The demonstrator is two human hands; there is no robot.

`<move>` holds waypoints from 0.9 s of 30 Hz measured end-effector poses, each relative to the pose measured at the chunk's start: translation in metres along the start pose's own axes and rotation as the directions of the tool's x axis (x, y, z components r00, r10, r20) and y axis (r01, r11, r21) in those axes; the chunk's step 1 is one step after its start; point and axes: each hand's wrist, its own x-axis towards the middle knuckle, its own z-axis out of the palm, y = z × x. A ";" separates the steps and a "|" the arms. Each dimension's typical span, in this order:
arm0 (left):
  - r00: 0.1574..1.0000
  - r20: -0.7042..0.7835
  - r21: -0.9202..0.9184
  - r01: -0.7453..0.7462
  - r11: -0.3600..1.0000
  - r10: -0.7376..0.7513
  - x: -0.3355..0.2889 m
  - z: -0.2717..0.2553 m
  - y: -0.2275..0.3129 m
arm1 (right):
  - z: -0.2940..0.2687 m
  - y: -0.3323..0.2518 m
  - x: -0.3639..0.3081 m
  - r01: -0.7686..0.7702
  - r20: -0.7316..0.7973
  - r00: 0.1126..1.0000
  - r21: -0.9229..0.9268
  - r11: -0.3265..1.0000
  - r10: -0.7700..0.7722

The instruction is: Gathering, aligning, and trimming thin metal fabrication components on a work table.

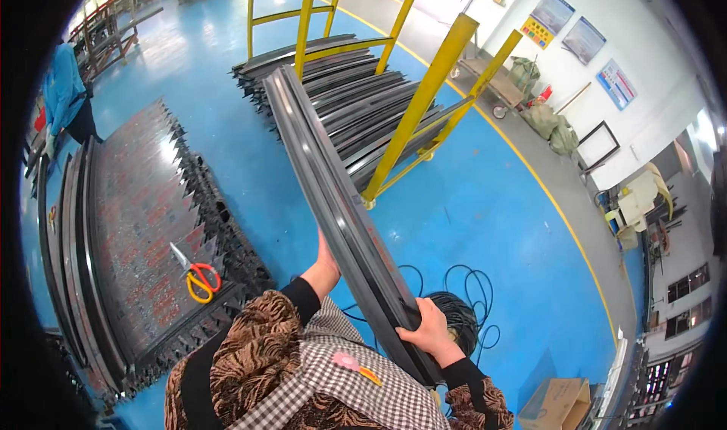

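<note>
A bundle of long dark profiles, grooved and shiny, slants across the middle, its far end near the yellow rack and its near end beside my body. My left hand grips its left side from below, with the fingers mostly hidden under it. Nearer to me, my right hand clasps its right edge, the thumb lying on top. To the left, scissors with one red and one yellow handle loop rest on a stack of dark profiles with jagged ends.
Ahead stands a yellow frame rack loaded with a pile of dark profiles. Black coiled cord lies on the blue floor beyond my right hand. A cardboard box sits at lower right. At far left a person in blue stands by the stack.
</note>
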 end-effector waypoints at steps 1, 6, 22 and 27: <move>1.000 -0.022 0.016 -0.005 1.000 0.005 0.021 -0.002 0.000 | 0.000 0.010 0.013 -0.026 -0.012 1.000 -0.009 1.000 0.026; 0.993 -0.081 0.077 0.089 0.993 -0.082 0.147 -0.024 0.031 | -0.005 0.049 0.095 -0.139 -0.069 0.988 -0.024 0.990 0.137; 0.854 -0.517 0.515 0.256 0.818 0.059 0.423 0.013 0.211 | 0.091 0.082 0.421 -0.405 -0.137 0.886 0.239 0.883 0.444; 0.864 -0.478 0.760 0.317 0.568 0.158 0.503 0.007 0.293 | 0.138 0.069 0.535 -0.337 -0.329 0.834 0.329 0.882 0.442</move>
